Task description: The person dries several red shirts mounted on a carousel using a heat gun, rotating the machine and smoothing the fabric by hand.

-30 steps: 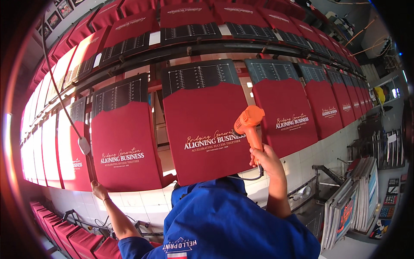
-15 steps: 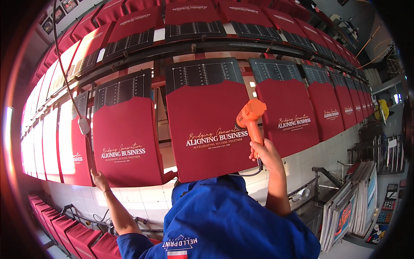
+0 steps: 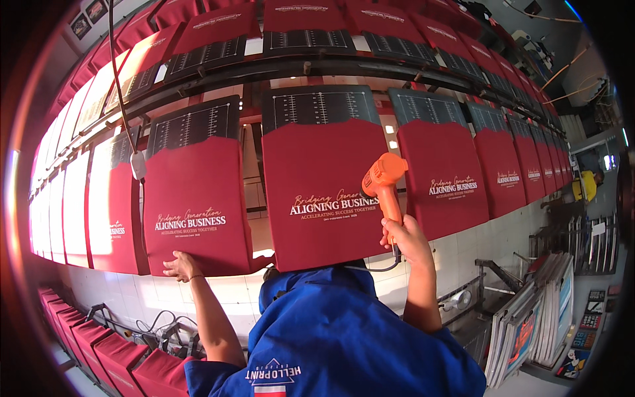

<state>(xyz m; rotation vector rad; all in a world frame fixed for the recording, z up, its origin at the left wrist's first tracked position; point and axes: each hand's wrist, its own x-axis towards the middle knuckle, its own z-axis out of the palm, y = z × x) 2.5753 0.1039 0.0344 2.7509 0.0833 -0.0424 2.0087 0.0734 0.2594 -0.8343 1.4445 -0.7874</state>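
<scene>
In my right hand (image 3: 405,238) is an orange heat gun (image 3: 383,175), its fingers wrapped round the handle. The barrel hangs over the right side of the middle red shirt (image 3: 324,159), its dark nozzle close to the white and gold print. That shirt is stretched over a black board with white ruler marks. At the near edge of the red shirt to the left (image 3: 192,178), my left hand (image 3: 180,266) rests with its fingers apart, holding nothing. A cord (image 3: 380,269) runs from the heat gun's handle toward my body.
More boards with red shirts stand in rows left, right and behind a dark rail (image 3: 317,68). A pale box (image 3: 138,165) hangs on a cord at the left. Stacked framed screens (image 3: 529,317) lean at the lower right. A person in yellow (image 3: 585,186) is far right.
My left hand has moved right, from the gap between two shirts to the near edge of the left shirt. The heat gun stays over the middle shirt. The view has shifted slightly.
</scene>
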